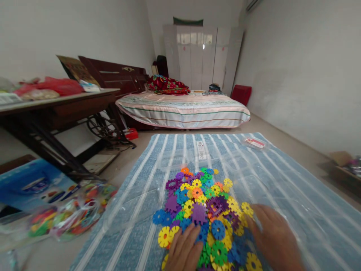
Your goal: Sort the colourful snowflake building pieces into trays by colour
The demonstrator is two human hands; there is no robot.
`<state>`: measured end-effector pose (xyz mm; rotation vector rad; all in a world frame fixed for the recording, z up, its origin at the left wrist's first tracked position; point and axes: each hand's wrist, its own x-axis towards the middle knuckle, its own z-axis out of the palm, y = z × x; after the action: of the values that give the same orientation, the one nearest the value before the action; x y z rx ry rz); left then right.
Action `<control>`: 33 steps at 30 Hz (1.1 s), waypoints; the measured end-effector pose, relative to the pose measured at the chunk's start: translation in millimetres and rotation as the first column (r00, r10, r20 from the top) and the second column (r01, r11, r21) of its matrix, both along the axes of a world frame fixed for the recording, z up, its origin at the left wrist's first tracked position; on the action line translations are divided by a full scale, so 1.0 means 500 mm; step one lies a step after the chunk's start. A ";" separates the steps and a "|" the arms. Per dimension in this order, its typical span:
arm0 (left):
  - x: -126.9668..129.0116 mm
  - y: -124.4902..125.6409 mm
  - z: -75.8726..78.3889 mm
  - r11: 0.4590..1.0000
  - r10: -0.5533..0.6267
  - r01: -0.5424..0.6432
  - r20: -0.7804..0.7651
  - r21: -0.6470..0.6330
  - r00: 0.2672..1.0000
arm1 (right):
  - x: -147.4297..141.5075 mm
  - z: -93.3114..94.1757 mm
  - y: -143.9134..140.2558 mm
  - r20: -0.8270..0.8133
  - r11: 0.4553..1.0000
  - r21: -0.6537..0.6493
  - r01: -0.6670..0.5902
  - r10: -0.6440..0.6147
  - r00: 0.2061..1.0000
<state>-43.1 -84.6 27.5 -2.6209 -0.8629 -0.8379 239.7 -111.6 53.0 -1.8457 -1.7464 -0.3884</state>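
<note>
Left hand: the left hand (184,248) lies palm down at the near edge of the pile, fingers (194,231) extended and slightly spread, their tips resting on the discs; it pinches nothing.
Right hand: the right hand (275,239) lies palm down at the right side of the pile, fingers loosely spread and slightly blurred, touching the outermost discs; whether anything is held beneath the palm cannot be told.
Pile of plastic discs: the pile of plastic discs (204,205), notched gear-like pieces in yellow, blue, purple, green and orange, lies between and just ahead of both hands, partly under their fingertips.
Clear plastic sheet: a clear plastic sheet (225,158) covers the surface around the pile and extends away from the hands; a white printed label (202,149) shows on it beyond the pile.
Striped mat: a blue mat with white stripes (132,210) lies under hands, sheet and pile.
Small packet: a small red-and-white packet (254,142) rests on the mat well ahead of the right hand.
Bag of pieces: a clear bag of similar coloured pieces (70,214) lies off the mat, well to the left of the left hand, with a blue box (31,186) just beyond it.
Background: a dark table (56,103) stands far left of the hands, a bed (183,109) and a white wardrobe (200,56) far ahead.
</note>
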 end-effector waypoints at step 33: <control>-0.012 0.097 0.013 0.854 0.447 -0.356 0.185 -0.380 0.875 | -0.075 -0.023 0.031 -0.038 0.967 -0.251 0.039 -0.051 0.998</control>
<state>-49.3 -36.1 33.7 -2.4646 -1.7030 -1.0071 202.0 -96.0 41.7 -2.0554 -1.7934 -0.1466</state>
